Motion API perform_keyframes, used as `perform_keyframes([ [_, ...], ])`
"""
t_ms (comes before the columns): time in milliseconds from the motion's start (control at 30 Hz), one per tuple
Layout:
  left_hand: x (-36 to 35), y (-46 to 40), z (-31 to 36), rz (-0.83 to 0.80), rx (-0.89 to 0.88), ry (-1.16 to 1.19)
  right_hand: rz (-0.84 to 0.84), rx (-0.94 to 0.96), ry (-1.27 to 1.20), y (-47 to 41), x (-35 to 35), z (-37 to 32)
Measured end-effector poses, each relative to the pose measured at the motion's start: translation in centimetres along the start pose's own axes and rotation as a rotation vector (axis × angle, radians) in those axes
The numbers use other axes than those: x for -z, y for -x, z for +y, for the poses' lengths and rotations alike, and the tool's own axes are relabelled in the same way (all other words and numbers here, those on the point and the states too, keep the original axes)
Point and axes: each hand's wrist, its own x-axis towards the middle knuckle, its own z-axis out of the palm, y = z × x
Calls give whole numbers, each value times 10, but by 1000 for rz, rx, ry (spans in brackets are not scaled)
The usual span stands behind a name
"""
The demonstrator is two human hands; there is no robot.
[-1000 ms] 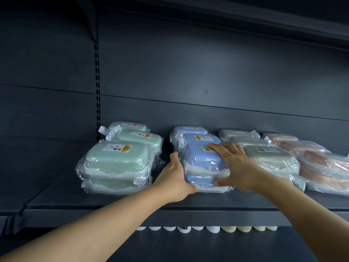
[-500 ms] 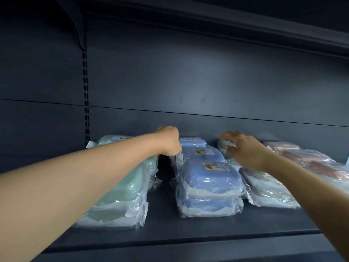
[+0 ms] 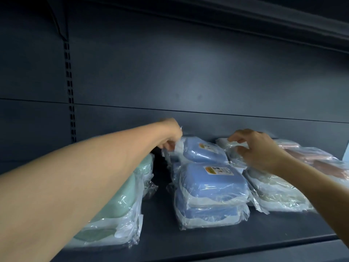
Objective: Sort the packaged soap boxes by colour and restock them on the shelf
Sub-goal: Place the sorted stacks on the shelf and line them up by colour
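four rows of wrapped soap boxes sit side by side on the shelf, each running from front to back. the leftmost row lies under the left forearm. right of it, across a gap, the second row has a front stack of two boxes and a tilted box behind it. the left hand reaches to the back, pinching the wrap at that tilted box's left edge. the third row lies just right; the right hand hovers over its rear box. the fourth row is farthest right.
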Motion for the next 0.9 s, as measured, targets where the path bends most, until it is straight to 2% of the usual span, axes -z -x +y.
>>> perform_keyframes([
  [100,15,-3,9,161,-71,231,22,-1,7,0,4,-2],
  [267,40,-7,22,493,-183,40,5,-4,12,-4,13,-5],
  [400,56,-11,24,646,-267,45,12,-34,-101,-13,25,-15],
  [600,54,2,29,613,-533,-19,-82,-157,-694,-37,38,-51],
  [767,46,4,36,614,-633,-84,-121,-225,-855,-48,29,-76],
  [900,47,1,29,552,-612,-115,-111,-324,-911,-51,15,-74],
])
